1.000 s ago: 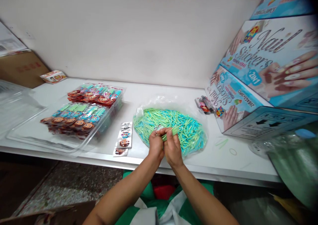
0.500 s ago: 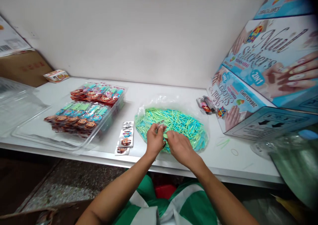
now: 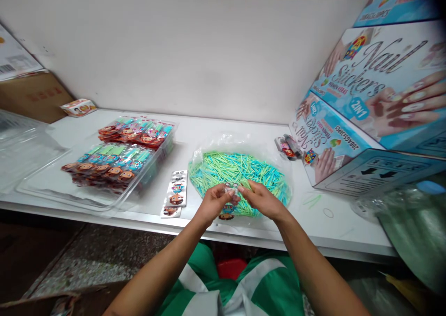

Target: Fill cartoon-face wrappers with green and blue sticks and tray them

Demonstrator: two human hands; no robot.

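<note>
My left hand [image 3: 213, 203] pinches a small clear printed packet [image 3: 228, 208] with a cartoon face at its lower end. My right hand [image 3: 262, 199] is closed on a few short green sticks [image 3: 245, 184], its fingertips at the packet's upper part. I cannot tell whether the sticks' ends are inside the packet. Both hands are over the front of a clear plastic bag [image 3: 226, 141] filled with green and blue sticks [image 3: 237, 167]. Left of the bag lie flat printed packets [image 3: 177, 190].
A clear plastic tray [image 3: 101, 208] at left holds rows of filled packets [image 3: 114, 160]. Nail sticker boxes [image 3: 379, 83] are stacked at right, with small packets [image 3: 288, 148] beside them. A rubber band [image 3: 328, 213] and loose green sticks [image 3: 312, 200] lie on the white table [image 3: 303, 227].
My hands have moved slightly apart and turned, so the packet between them now shows its printed lower end. The green sticks in my right hand are more visible.
</note>
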